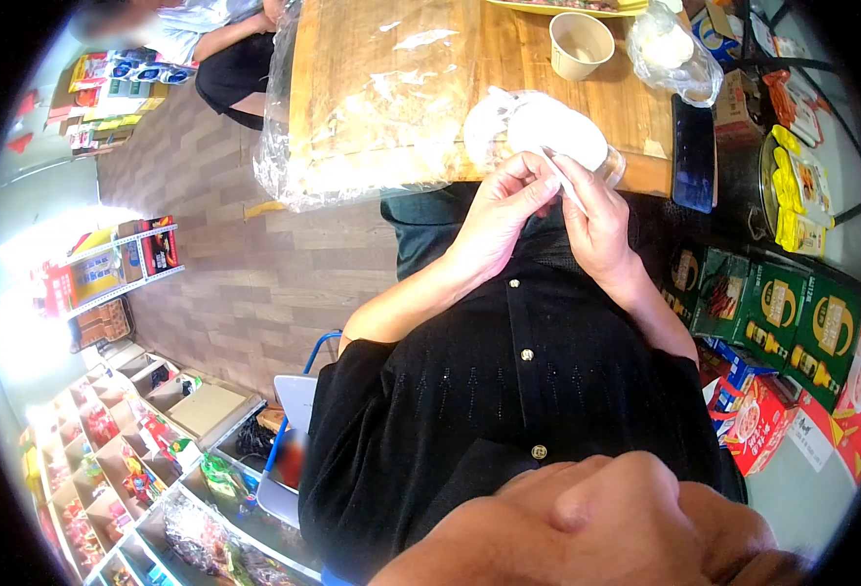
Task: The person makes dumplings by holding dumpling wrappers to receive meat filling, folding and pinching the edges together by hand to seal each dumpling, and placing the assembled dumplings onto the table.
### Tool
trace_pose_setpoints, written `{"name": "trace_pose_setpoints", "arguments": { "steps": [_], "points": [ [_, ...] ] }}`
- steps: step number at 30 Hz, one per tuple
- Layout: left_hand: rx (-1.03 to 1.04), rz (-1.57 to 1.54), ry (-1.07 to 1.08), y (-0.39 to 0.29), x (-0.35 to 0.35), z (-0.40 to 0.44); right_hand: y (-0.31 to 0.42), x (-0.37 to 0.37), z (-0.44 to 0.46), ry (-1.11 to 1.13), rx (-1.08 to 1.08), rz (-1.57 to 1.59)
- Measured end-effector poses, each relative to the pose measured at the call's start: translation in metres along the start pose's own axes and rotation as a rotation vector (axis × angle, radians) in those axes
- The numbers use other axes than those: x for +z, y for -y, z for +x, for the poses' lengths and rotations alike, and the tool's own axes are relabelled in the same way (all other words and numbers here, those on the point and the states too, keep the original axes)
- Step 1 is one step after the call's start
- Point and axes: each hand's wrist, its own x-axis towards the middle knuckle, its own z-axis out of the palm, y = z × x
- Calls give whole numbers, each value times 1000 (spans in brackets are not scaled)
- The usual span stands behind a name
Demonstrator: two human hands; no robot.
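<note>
Both hands meet just in front of the table edge, above my lap. A thin, flat white piece that looks like a dumpling wrapper point(569, 186) lies between the fingers of my right hand point(598, 223), which is closed on it. My left hand point(501, 217) is closed too, thumb and fingers pinched at the piece's near side; its fingertips partly hide the contact. Right behind the hands, a round white stack point(555, 135) sits on clear plastic on the table.
On the wooden table point(381, 88) are a paper cup point(581, 49), a tied plastic bag with something white point(667, 47), a dish of filling point(587, 8) and a dark phone point(693, 156). Another person point(230, 49) sits at far left. Green cartons point(777, 308) stand right; shelved goods point(108, 459) lower left.
</note>
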Motion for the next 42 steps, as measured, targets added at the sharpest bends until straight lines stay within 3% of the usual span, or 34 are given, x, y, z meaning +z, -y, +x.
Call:
{"name": "trace_pose_setpoints", "arguments": {
  "steps": [30,32,33,36,37,39,42],
  "points": [
    [-23,-38,-89,3,-4,-1,-3,-3,1,162,3,-99],
    [-4,-65,-57,6,-6,0,-5,-5,-2,197,207,23],
    [-4,-66,-53,7,-7,0,-7,-6,-3,196,207,21],
    [189,104,-131,3,-17,-1,-20,-6,-2,-39,709,767],
    [188,104,-128,3,-17,-1,-21,-10,-1,-42,709,766],
    [66,75,-121,1,-12,-5,-17,-19,4,-95,833,1221],
    [14,81,-18,5,-12,-7,-18,-20,5,-87,832,1248]
  ]
}}
